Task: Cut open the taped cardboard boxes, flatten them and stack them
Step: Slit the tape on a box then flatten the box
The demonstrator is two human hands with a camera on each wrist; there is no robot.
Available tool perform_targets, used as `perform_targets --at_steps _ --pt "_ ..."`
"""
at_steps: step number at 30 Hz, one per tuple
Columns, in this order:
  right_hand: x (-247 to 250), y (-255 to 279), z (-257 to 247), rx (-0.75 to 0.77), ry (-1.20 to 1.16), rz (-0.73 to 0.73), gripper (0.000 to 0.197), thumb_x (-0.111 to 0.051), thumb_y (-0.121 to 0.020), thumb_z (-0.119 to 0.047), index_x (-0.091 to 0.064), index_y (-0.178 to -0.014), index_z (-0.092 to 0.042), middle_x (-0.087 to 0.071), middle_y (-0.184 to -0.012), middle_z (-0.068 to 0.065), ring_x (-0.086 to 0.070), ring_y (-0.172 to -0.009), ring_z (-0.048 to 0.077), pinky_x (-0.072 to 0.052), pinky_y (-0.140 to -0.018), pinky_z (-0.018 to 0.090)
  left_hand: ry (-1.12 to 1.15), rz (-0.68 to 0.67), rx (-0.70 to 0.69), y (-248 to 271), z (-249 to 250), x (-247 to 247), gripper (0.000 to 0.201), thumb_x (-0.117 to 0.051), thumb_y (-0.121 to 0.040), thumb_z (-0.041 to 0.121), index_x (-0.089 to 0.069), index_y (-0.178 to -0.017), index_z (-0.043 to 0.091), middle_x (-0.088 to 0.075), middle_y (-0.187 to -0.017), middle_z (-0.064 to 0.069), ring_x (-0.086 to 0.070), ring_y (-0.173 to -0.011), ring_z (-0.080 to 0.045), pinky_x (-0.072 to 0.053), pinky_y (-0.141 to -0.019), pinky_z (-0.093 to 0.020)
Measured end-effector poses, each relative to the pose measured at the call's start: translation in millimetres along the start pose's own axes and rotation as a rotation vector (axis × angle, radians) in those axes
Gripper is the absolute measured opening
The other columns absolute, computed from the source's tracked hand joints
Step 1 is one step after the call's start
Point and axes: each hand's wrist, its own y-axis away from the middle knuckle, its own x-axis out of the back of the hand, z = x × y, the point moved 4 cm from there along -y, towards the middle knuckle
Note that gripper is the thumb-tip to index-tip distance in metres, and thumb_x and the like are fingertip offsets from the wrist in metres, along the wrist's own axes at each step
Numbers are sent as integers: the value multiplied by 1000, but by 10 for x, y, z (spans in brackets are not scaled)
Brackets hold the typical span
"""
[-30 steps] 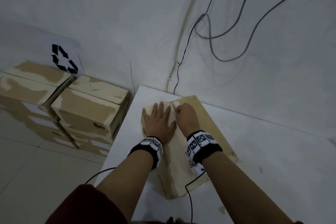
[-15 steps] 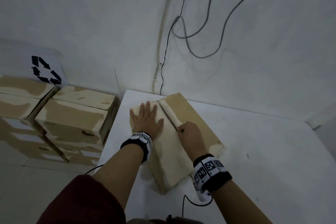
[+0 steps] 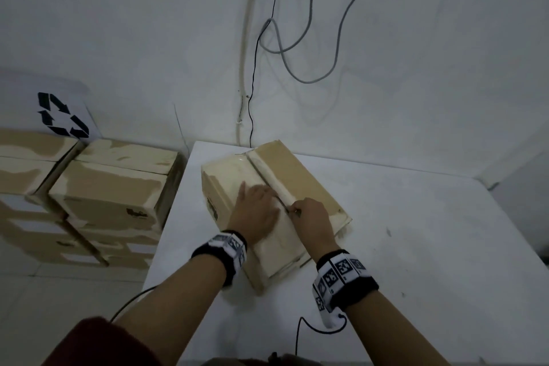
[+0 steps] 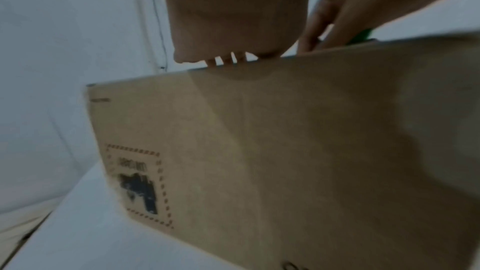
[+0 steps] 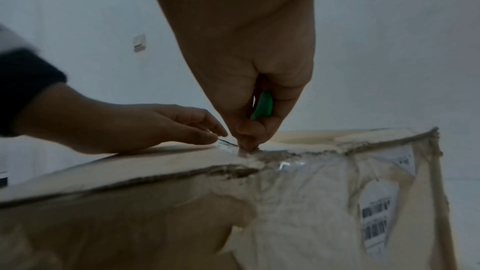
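Observation:
A taped cardboard box [image 3: 300, 175] lies on the white table [image 3: 416, 246], its top seam running away from me. My right hand [image 3: 309, 214] grips a small green cutter [image 5: 262, 106] with its tip pressed into the tape seam [image 3: 273, 181], about halfway along the top. My left hand [image 3: 257, 208] lies flat on the left flap, fingers straight, just beside the cutter. In the right wrist view the near end of the box [image 5: 311, 202] shows torn tape and a barcode label [image 5: 376, 219]. The left wrist view shows the box's side [image 4: 285, 151] with a printed stamp.
Several closed taped cardboard boxes [image 3: 113, 190] are stacked on the floor left of the table, below a recycling sign [image 3: 62, 114] on the wall. Cables [image 3: 297, 47] hang down the wall behind the table. The table's left edge runs close to the box.
My right hand has drawn the cutter along the seam from the far end toward me. The left hand has slid nearer along the left flap, staying flat.

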Motion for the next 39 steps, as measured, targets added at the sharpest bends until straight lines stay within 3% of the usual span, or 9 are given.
perform_targets --at_steps 3,11,16,20,27,29,32,36,39 --pt "63 28 12 20 -56 39 17 -64 -92 -15 -76 -101 -9 -73 -96 7 -67 -90 21 -51 -81 29 64 13 -38 202 220 -201 52 -27 -93 49 -44 -132 19 -46 -136 1 -36 -132 -21 -10 -117 -45" --pt "94 213 77 25 -17 -23 19 -56 -95 -10 -72 -101 -2 -64 -105 15 -61 -98 28 -49 -88 40 -118 -44 74 215 244 -296 66 -7 -96 52 -36 -142 16 -33 -152 -1 -23 -144 -20 -8 -118 -45" --pt "155 476 290 -22 -91 -12 16 -55 -96 -8 -70 -100 -3 -63 -102 11 -61 -95 23 -50 -84 33 -81 -38 125 220 284 -293 73 -1 -91 51 -39 -142 15 -35 -152 -1 -24 -145 -20 -8 -117 -47" --pt "192 650 354 -25 -134 4 14 -55 -95 -6 -68 -96 -2 -57 -89 4 -59 -84 19 -52 -79 33 -113 -46 137 232 315 -304 47 -25 -103 39 -35 -144 17 -30 -154 1 -20 -146 -18 -5 -117 -47" --pt "224 868 491 -23 -151 42 16 -53 -97 -7 -69 -102 -8 -56 -97 1 -56 -88 15 -49 -80 26 -102 -19 156 210 313 -347 44 -24 -103 37 -40 -140 19 -35 -151 2 -22 -145 -19 -5 -115 -54" --pt "199 888 519 -13 -159 61 16 -54 -98 -9 -68 -105 -10 -56 -97 0 -56 -90 14 -47 -78 23 -85 15 113 226 337 -319 49 -17 -100 38 -47 -135 20 -43 -146 -1 -30 -142 -25 -10 -113 -58" --pt "193 893 549 12 -163 94 15 -55 -98 -13 -69 -105 -13 -56 -95 -3 -54 -87 11 -41 -73 17 -84 10 -71 232 425 -300 34 -35 -101 24 -56 -128 20 -51 -138 -4 -43 -131 -29 -22 -111 -51" --pt "207 830 580 24 -171 103 13 -59 -96 -14 -70 -103 -13 -60 -96 0 -56 -89 14 -43 -75 21 -80 106 -297 236 486 -241 27 -45 -89 27 -67 -103 19 -65 -103 -2 -64 -91 -26 -49 -78 -35" --pt "257 764 587 39 -156 115 13 -60 -95 -11 -71 -102 -12 -61 -98 2 -55 -88 14 -40 -74 20 -67 99 -377 201 557 -260 24 -51 -90 29 -68 -104 20 -65 -109 -2 -62 -99 -25 -49 -81 -36"
